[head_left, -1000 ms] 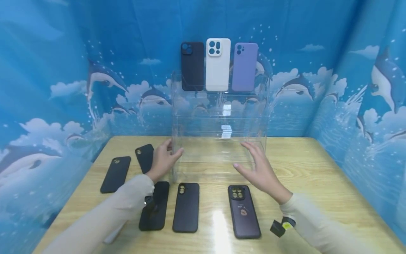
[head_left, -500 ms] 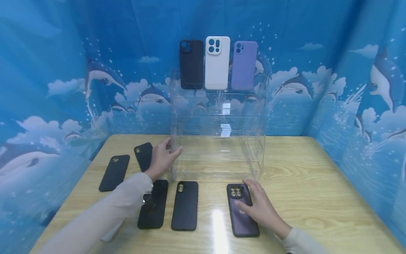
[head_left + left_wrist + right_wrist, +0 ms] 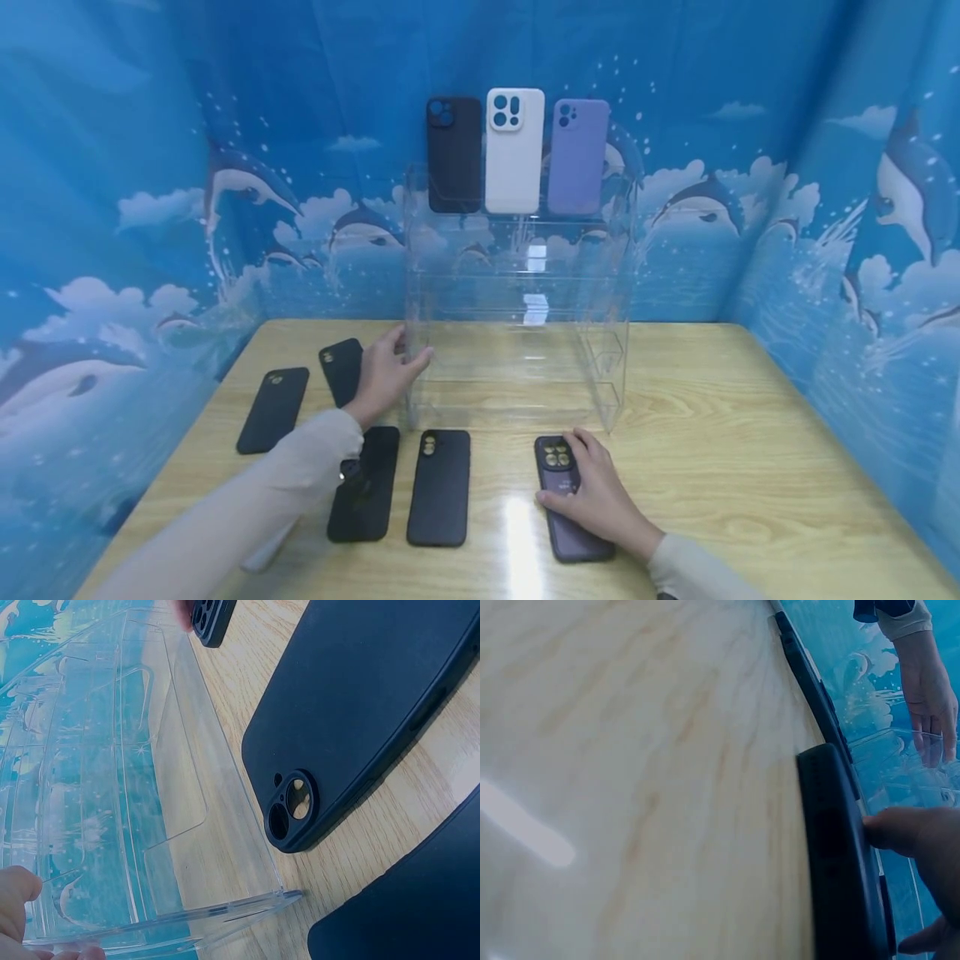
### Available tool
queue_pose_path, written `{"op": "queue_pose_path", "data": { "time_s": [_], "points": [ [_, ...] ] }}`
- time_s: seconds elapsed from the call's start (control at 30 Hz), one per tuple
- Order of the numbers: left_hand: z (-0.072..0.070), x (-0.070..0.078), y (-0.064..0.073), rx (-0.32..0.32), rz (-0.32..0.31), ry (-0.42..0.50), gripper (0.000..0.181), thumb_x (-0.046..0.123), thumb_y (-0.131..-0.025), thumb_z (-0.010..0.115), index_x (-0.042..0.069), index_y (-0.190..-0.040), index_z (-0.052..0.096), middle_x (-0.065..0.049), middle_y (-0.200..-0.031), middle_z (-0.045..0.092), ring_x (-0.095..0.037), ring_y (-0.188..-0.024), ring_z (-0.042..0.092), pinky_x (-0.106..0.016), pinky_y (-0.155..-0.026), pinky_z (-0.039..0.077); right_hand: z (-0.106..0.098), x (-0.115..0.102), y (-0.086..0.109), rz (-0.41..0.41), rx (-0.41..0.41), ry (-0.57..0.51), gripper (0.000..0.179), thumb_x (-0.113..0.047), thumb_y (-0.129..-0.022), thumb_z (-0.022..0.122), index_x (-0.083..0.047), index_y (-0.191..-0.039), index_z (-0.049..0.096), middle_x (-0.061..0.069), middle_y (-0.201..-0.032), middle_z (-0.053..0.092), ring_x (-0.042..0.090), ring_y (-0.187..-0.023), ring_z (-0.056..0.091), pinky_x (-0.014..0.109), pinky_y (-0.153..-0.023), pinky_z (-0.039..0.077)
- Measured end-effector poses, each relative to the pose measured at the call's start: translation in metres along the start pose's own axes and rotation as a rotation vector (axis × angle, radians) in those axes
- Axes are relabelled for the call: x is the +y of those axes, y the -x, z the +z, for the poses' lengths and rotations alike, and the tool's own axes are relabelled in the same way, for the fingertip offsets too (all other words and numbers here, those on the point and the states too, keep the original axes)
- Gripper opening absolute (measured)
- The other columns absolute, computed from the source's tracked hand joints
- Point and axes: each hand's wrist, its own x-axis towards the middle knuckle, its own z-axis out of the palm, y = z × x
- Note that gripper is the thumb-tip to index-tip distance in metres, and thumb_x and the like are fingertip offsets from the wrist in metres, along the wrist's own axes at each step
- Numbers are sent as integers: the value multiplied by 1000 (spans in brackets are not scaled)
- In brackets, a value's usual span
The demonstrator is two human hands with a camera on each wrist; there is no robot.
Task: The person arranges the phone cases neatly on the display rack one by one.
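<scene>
A clear, tiered plastic display stand (image 3: 517,272) stands at the table's middle back. My left hand (image 3: 384,373) holds its left side panel, with the thumb in front; in the left wrist view the left hand (image 3: 16,919) shows only partly. On the table right of centre lies a dark phone case (image 3: 572,533) with a large camera cutout. My right hand (image 3: 603,496) grips it from above, thumb at its left edge and fingers by its upper right corner. The right wrist view shows the phone case (image 3: 838,847) from its end, against the thumb.
Black (image 3: 453,167), white (image 3: 514,167) and purple (image 3: 578,162) phone cases stand on the top tier. More black cases lie on the table, one (image 3: 438,492) in the centre and one (image 3: 273,412) at the far left. A pale object (image 3: 266,550) lies partly under my left forearm.
My right hand has left the stand's right side, come down toward the front and taken hold of the dark phone case. My left hand has stayed on the stand.
</scene>
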Motion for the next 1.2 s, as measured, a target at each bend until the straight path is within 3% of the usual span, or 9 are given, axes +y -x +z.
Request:
{"op": "queue_pose_path", "data": {
  "time_s": [0.33, 0.7, 0.9, 1.2],
  "points": [
    [0, 3, 3, 12, 6, -9, 56, 28, -91, 66, 2, -137, 48, -17, -125, 58, -32, -118, 56, -43, -92, 53, -1, -4, 3, -17, -26, 16, 108, -45, -63, 84, 3, -145, 34, 24, -150, 26, 43, -135, 27, 62, -105, 33],
    [-1, 2, 3, -1, 9, 5, 56, 28, -91, 66, 2, -138, 47, -18, -127, 57, -34, -119, 55, -43, -93, 52, 0, -10, 0, -16, -19, 33, 101, -23, -58, 85, 4, -143, 37, 24, -140, 37, 36, -120, 44, 52, -96, 46],
    [-1, 2, 3, -6, 4, 4, 59, 26, -92, 66, 1, -140, 44, -20, -130, 55, -33, -120, 54, -43, -94, 51, -3, -13, 0, -4, -26, 52, 98, -21, -58, 82, 4, -142, 39, 22, -135, 43, 31, -112, 46, 45, -88, 49],
    [-1, 2, 2, -10, -4, -2, 62, 28, -92, 66, 1, -142, 42, -20, -132, 54, -32, -121, 53, -42, -94, 52, -28, -30, -8, -49, 11, 3, 95, -19, -63, 82, 3, -144, 36, 22, -132, 45, 27, -104, 47, 37, -81, 48]
  ]
}}
